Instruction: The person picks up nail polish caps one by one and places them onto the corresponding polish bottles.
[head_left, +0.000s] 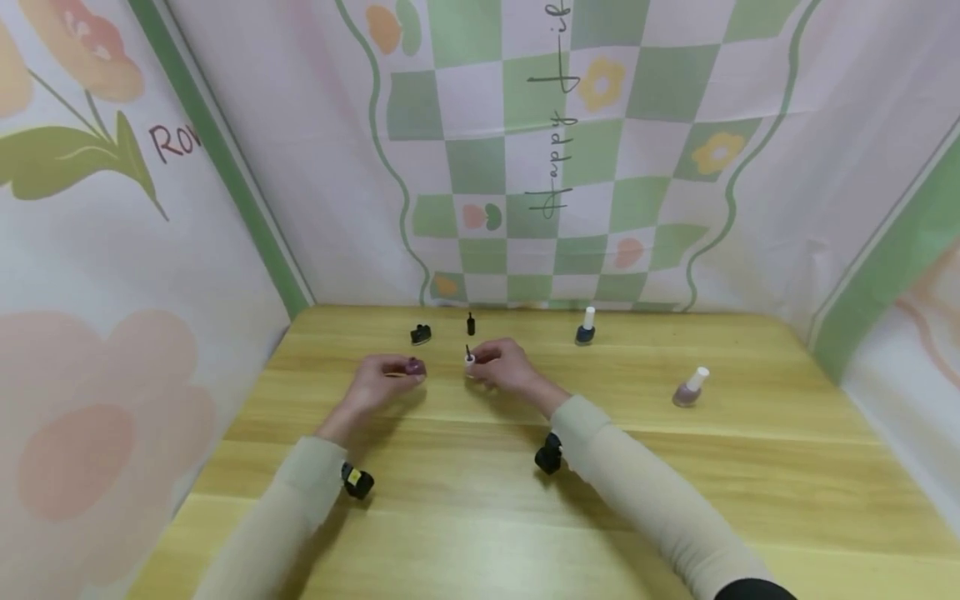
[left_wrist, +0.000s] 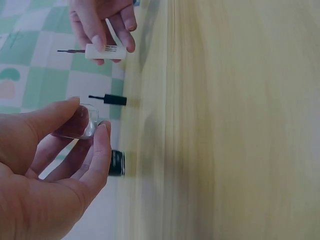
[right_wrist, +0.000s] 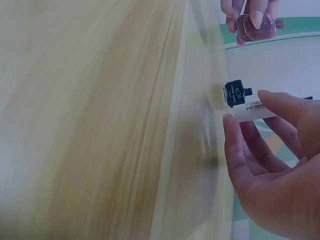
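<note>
My left hand (head_left: 372, 382) pinches an uncapped purple nail polish bottle (head_left: 415, 367) between thumb and fingertips, its neck bare. To its right, my right hand (head_left: 508, 367) grips a white nail polish cap (left_wrist: 114, 52) with its thin brush pointing up. Bottle and brush are apart. Beyond the hands, a black cap (head_left: 471, 327) stands on the table with its brush upward. An uncapped black nail polish bottle (head_left: 421, 335) sits left of that cap; its open neck shows in the right wrist view.
On the right of the wooden table (head_left: 450, 533) stand two bottles with white caps: a dark blue nail polish (head_left: 585, 335) near the back edge and a mauve nail polish (head_left: 686, 394) farther right. A patterned curtain (head_left: 525, 150) hangs behind the table.
</note>
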